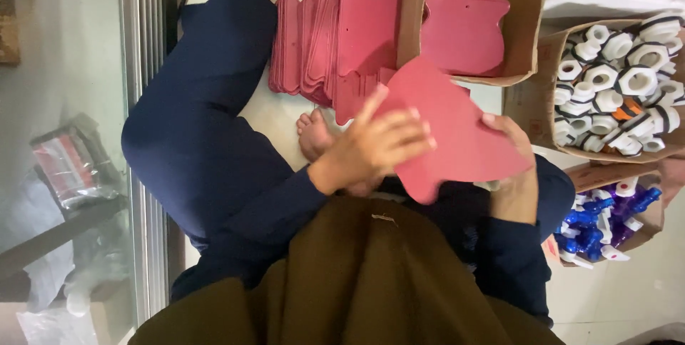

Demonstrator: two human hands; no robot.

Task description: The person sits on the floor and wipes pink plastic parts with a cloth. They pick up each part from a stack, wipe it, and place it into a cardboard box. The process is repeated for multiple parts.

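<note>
Clearly, a pink foam sheet [457,127] is held up over the lap, in front of the stack of like sheets [325,45] standing on the floor and the cardboard box [517,24] beside it. It is gripped at its right edge by the right hand [510,166], whose fingers are closed on it, while the left hand [374,141] is laid flat across its face, fingers spread and pressing. For a clean hold, the edge grip is best kept firm and the sheet unbent.
</note>
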